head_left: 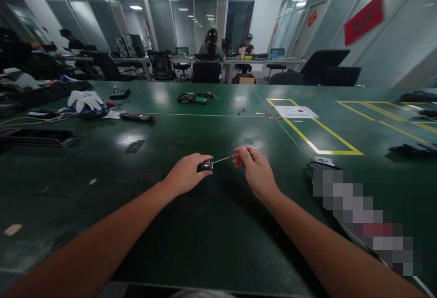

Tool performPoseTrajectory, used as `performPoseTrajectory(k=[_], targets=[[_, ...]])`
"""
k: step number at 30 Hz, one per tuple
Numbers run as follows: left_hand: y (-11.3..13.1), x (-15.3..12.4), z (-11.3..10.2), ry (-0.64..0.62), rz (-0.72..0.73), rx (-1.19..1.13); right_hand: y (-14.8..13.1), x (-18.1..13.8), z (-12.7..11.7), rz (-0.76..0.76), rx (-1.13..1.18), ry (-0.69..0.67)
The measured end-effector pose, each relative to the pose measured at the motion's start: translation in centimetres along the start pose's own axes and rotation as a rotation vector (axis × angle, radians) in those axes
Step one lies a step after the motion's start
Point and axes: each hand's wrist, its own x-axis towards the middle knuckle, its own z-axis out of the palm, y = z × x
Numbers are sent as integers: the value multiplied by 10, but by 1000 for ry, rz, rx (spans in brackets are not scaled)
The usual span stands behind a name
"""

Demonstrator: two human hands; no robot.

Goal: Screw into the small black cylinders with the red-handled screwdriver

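My left hand (187, 174) is closed round the dark handle of a small screwdriver (206, 165), just above the green table (205, 225). Its thin metal shaft (221, 159) points right towards my right hand (254, 167). That hand pinches the shaft's tip between thumb and fingers; something small and reddish shows at the fingertips, too small to name. Both forearms reach in from the bottom of the view.
A circuit board (194, 98), a dark pen-like tool (136, 117), white gloves (84, 100) and black trays (37, 138) lie on the table's far and left parts. Yellow tape outlines (317, 129) and a paper sheet (295, 112) mark the right. People sit at desks behind.
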Motion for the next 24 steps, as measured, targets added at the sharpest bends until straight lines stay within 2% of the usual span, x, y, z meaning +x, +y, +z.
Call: performPoseTrajectory(k=[4,8,12,17,24], targets=[[0,0,1,-8,9,21,-13,-6,0,-100,-184,-34],[-2,0,1,-3,8,56,-18,-9,-1,-152,-338,-14],[-2,0,1,-29,-13,51,-18,-9,-3,-155,-329,9],[-1,0,1,-63,-4,36,-18,-8,-2,-146,-259,-32],[-3,-1,0,-99,-19,42,-18,-8,-2,-137,-350,12]])
